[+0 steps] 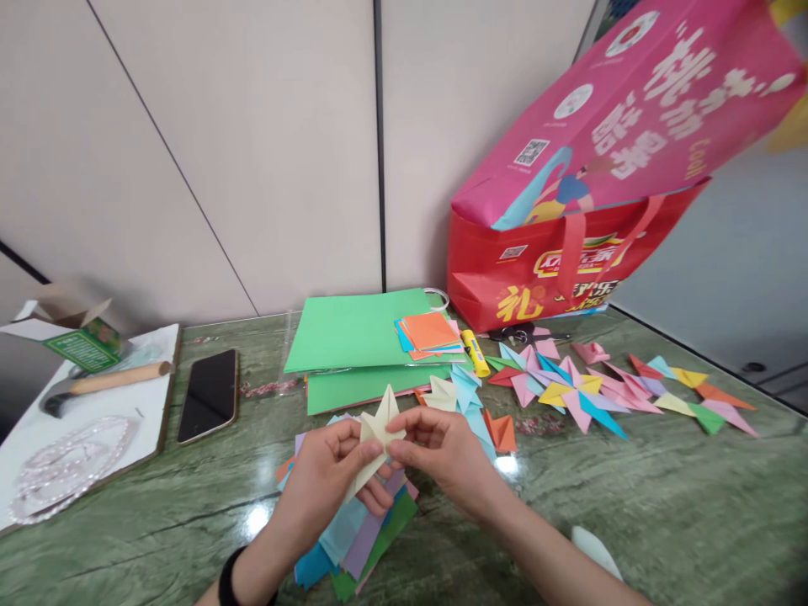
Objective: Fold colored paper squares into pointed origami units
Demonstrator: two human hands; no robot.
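Note:
A cream folded paper [386,414] with pointed flaps is held up between both hands. My left hand [334,471] grips its left and lower part, thumb on the front, with some fingers behind it. My right hand [442,450] pinches its right edge between thumb and fingertips. Beneath the hands lies a fanned pile of coloured paper [369,534] in blue, purple and green. Just beyond my right hand are another cream folded piece [440,393], light blue folded pieces [465,389] and an orange one [500,431].
Green sheets [359,330] carry small orange squares [433,332]. A yellow glue stick [475,353] and colourful folded stars [571,391] lie right. A red bag [498,278] stands behind. Left are a phone [209,396] and a white board [148,425] bearing a wooden-handled tool [119,378].

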